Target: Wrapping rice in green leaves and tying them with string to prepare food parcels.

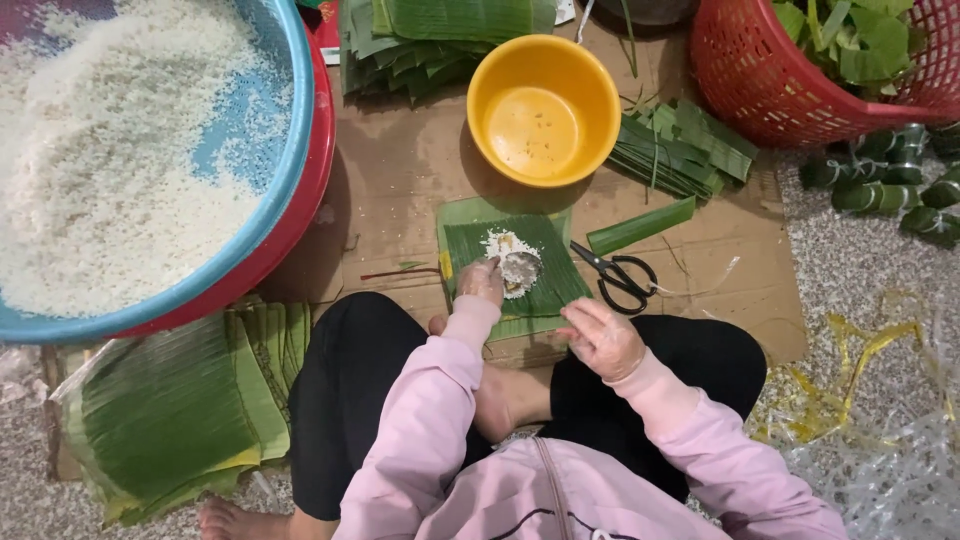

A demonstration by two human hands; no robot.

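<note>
A green leaf (470,245) lies flat on cardboard (400,170) in front of my knees. A small heap of white rice (497,243) sits on it. My left hand (481,281) rests on the leaf, closed on a metal spoon (520,268) whose bowl lies by the rice. My right hand (600,338) hovers at the leaf's near right corner, fingers apart, with nothing in it. Black scissors (620,275) lie just right of the leaf, close to my right hand.
An empty yellow bowl (543,110) stands beyond the leaf. A blue basin (290,170) of rice sits in a red basin at left. Stacked leaves (170,410) lie lower left, cut leaf strips (680,150) and a red basket (760,80) at right, wrapped leaf rolls (880,180) beyond.
</note>
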